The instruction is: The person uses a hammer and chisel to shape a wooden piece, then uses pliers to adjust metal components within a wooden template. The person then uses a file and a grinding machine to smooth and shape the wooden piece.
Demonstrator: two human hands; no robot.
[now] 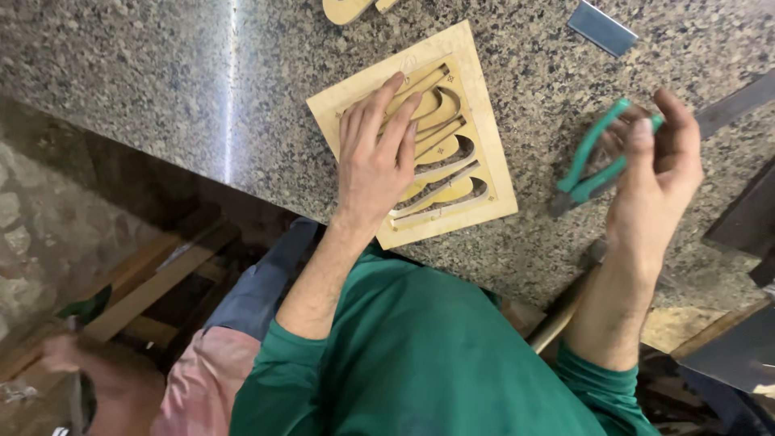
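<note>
While left hand (376, 157) lies flat, open on wood panel (484, 153), right hand (658, 173) grips green pliers (593, 165); metal plate (601, 27) nr.

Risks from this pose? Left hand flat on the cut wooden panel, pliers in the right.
1. The left hand presses on the thin curved strips of the wooden panel; these slender cut pieces might snap under pressure.
2. The panel's near corner lies close to the granite counter edge, so a push could slide it off.
3. The green-handled pliers in the right hand point jaw-down toward the panel side; a slip could nick the fingers.
</note>
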